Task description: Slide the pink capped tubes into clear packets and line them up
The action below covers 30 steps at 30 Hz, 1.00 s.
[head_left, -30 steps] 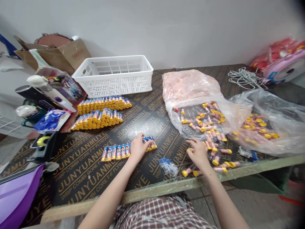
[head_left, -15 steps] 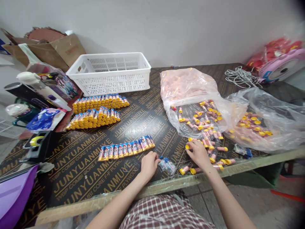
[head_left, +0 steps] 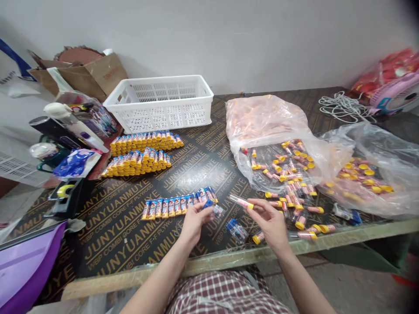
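Note:
My left hand (head_left: 193,224) pinches a small clear-and-blue plastic sleeve (head_left: 216,211) between thumb and fingers. In my right hand (head_left: 271,224) is a clear tube (head_left: 239,201) with a yellow cap and pink contents, its clear end tilted toward the left hand. The tube and the sleeve are apart. On the table between my wrists lies a small pile of similar sleeves (head_left: 237,231). A row of blue-labelled tubes (head_left: 176,206) with yellow caps stands just beyond my left hand. Loose pink tubes (head_left: 294,195) lie beyond and beside my right hand.
At the back stands a white basket (head_left: 160,114), with stacked labelled tubes (head_left: 140,161) before it. Plastic bags (head_left: 265,117) of pink tubes spread to the right. A tape dispenser (head_left: 65,196), bottles (head_left: 60,131) and a purple bin (head_left: 29,270) are at left, a pink fan (head_left: 396,93) at right.
My right hand has lifted a pink tube off the table and moved left. My left hand has picked up a sleeve from the pile and raised it near the row.

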Motion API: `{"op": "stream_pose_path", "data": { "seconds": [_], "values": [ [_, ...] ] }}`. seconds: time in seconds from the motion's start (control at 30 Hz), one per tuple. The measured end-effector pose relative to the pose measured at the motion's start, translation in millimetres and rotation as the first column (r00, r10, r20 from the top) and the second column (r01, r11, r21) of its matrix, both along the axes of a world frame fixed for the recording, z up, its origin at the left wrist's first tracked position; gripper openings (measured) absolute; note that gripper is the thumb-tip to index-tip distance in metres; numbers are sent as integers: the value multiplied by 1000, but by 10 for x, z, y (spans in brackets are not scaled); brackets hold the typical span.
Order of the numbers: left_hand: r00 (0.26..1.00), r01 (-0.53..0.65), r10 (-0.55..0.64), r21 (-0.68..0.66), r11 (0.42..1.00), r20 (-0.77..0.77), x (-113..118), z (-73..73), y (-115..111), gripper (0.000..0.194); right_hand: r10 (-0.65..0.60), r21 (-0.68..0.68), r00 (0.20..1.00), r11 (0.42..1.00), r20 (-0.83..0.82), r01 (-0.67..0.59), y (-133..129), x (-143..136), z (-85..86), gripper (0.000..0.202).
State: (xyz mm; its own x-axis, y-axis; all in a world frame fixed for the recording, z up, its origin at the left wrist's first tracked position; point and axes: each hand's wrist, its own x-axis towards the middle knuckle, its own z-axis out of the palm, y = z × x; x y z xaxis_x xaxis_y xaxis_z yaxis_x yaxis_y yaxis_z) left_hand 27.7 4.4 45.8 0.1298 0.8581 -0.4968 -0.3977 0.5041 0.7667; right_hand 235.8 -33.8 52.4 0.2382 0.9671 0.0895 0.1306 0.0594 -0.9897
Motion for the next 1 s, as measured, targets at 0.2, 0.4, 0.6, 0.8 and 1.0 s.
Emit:
{"op": "stream_pose_path", "data": {
  "seconds": [0.2,0.4,0.6,0.8,1.0],
  "values": [
    [985,-167,169,-55,984,43,-101,6,124,35,45,112,990,992,130,-60,-89,-264,58,19],
    [967,-252,254,-56,966,28,-131,-27,120,38,12,197,949,977,315,-78,-145,-380,47,22],
    [957,-279,284,-76,957,58,-94,-36,106,37,56,266,899,945,435,-187,-150,-459,-4,29],
    [974,-206,202,19,978,105,-14,42,28,34,189,276,876,901,444,-334,-162,-508,-61,37],
    [996,34,-39,70,997,75,6,119,-61,44,162,287,847,894,507,-343,-67,-509,-127,62]
  ]
}}
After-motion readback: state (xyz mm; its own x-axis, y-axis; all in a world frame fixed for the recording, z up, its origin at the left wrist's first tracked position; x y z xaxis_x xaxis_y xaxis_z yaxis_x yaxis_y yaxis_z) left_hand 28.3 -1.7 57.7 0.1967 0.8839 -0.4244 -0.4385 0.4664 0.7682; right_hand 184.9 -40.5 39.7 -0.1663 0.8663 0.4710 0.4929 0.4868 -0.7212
